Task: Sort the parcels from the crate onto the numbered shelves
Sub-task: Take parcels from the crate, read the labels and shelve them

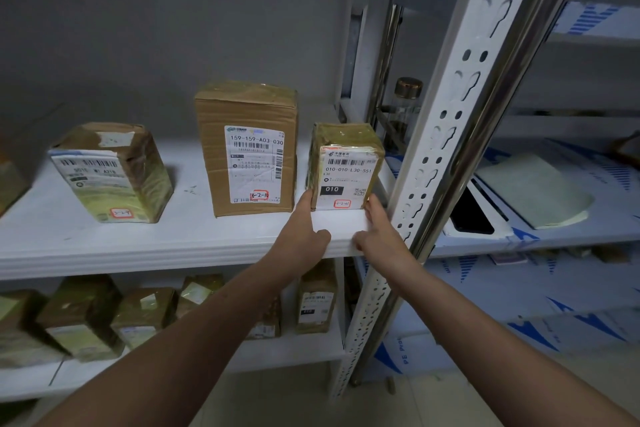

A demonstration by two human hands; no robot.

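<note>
A small taped brown parcel (pixel 346 166) with a white label reading 010 stands upright at the right end of the white upper shelf (pixel 166 246). My left hand (pixel 304 229) reaches its straight fingers to the parcel's lower left corner, thumb out over the shelf edge. My right hand (pixel 379 229) touches the parcel's lower right corner with straight fingers, its thumb on the shelf's front edge. A taller brown parcel (pixel 247 149) stands just left of it. Another taped parcel (pixel 112 172) sits further left.
A white perforated upright post (pixel 446 135) stands right beside my right hand. Several taped parcels (pixel 86 319) fill the lower shelf. Behind the post stands a glass bottle (pixel 405 111). The neighbouring rack on the right holds a pale flat packet (pixel 533 191).
</note>
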